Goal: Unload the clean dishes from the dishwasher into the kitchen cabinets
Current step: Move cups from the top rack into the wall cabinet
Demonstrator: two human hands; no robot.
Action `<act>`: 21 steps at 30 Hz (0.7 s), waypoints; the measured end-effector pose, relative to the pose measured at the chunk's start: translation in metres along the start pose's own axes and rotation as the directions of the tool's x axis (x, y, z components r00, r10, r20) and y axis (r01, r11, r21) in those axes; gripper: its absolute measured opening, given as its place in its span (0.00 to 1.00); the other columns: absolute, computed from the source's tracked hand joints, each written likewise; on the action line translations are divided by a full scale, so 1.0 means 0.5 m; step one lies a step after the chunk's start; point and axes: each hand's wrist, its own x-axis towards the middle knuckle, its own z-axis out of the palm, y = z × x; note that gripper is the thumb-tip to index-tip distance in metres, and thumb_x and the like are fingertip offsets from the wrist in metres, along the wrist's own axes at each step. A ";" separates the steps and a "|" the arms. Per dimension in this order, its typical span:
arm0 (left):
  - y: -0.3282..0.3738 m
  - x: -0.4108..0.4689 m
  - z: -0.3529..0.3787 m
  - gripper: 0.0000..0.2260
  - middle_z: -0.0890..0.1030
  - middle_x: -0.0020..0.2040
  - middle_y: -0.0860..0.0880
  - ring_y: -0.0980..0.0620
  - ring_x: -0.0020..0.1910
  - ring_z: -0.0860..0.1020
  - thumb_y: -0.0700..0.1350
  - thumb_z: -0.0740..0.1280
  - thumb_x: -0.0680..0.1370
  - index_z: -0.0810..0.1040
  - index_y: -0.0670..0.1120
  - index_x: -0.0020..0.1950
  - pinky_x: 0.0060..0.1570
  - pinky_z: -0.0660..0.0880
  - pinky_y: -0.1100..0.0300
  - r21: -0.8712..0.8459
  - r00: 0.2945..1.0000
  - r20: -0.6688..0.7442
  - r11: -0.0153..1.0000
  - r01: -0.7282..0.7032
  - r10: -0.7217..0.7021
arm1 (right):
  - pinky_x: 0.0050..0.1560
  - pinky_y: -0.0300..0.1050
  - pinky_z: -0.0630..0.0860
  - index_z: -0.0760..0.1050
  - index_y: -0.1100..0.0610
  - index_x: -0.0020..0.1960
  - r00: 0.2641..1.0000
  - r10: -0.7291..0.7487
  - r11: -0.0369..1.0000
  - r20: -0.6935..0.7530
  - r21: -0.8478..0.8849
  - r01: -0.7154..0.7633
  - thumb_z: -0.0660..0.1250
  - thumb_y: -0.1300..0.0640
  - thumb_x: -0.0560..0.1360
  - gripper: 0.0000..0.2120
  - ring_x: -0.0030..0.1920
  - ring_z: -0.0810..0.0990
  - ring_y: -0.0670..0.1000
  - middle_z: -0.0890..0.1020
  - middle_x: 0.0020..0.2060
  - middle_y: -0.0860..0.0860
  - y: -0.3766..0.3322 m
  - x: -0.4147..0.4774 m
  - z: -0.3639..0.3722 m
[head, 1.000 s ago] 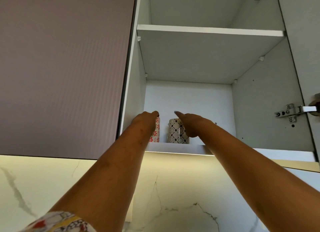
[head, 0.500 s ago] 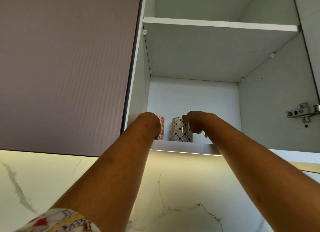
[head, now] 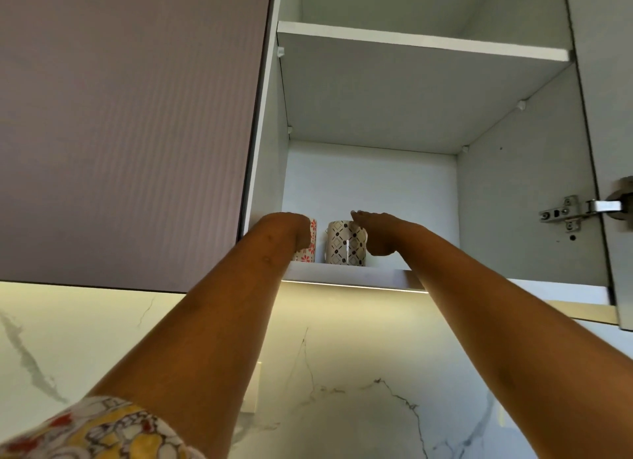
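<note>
Both mugs stand upright on the bottom shelf (head: 346, 275) of the open white wall cabinet (head: 520, 184), close to its front edge and towards its left wall, their long axes vertical. From below I cannot see their mouths, nor which way either handle points.

The left one is a white ceramic mug with red flower prints (head: 310, 242). The right one is a cream ceramic mug with a dark diamond lattice and small bean marks (head: 340, 244). They sit just beside each other with a narrow gap between them.

My left hand (head: 293, 232) is against the left side of the red-flowered mug and covers most of it. Its fingers are hidden behind my wrist, so I cannot tell whether they grip the mug.

My right hand (head: 375, 234) lies at the right side of the diamond mug, its fingers (head: 359, 214) stretched out flat to the left over the rim, not curled round anything.

Left of the cabinet hangs a closed mauve ribbed door (head: 130, 126). A metal hinge (head: 561, 213) sits on the right wall. Below is a lit white marble wall (head: 342, 373), and my patterned yellow and red sleeve (head: 102, 431) shows at the bottom left.
</note>
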 end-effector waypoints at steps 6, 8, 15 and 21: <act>0.027 -0.080 -0.028 0.18 0.70 0.70 0.45 0.44 0.66 0.71 0.48 0.61 0.80 0.70 0.49 0.70 0.63 0.69 0.50 -0.180 0.901 -0.397 0.949 -0.261 0.172 | 0.73 0.45 0.53 0.45 0.59 0.78 0.998 -0.026 0.996 -0.050 0.084 0.030 0.63 0.60 0.78 0.36 0.76 0.54 0.55 0.53 0.77 0.56 0.014 -0.084 -0.031; 0.048 -0.119 -0.020 0.16 0.73 0.69 0.47 0.46 0.65 0.73 0.50 0.60 0.80 0.72 0.50 0.68 0.62 0.70 0.50 -0.226 0.851 -0.482 0.910 -0.348 0.206 | 0.73 0.45 0.53 0.47 0.58 0.78 0.996 -0.017 0.989 -0.086 0.144 0.029 0.64 0.59 0.78 0.35 0.76 0.54 0.54 0.55 0.77 0.55 0.018 -0.116 -0.036; 0.145 -0.233 0.040 0.15 0.76 0.64 0.49 0.48 0.61 0.75 0.50 0.57 0.81 0.73 0.50 0.66 0.57 0.71 0.55 -0.291 0.687 -0.682 0.771 -0.567 0.249 | 0.72 0.46 0.61 0.58 0.52 0.76 0.922 0.107 0.901 -0.372 0.428 0.068 0.64 0.58 0.77 0.30 0.73 0.63 0.51 0.64 0.74 0.51 0.045 -0.273 -0.018; 0.282 -0.413 0.177 0.13 0.80 0.58 0.51 0.53 0.58 0.76 0.45 0.61 0.78 0.78 0.44 0.60 0.58 0.68 0.67 -0.397 0.565 -0.757 0.456 -0.797 0.328 | 0.69 0.38 0.62 0.65 0.55 0.72 0.854 0.230 0.842 -0.467 0.535 0.066 0.65 0.60 0.76 0.25 0.69 0.69 0.51 0.72 0.69 0.52 0.091 -0.541 0.050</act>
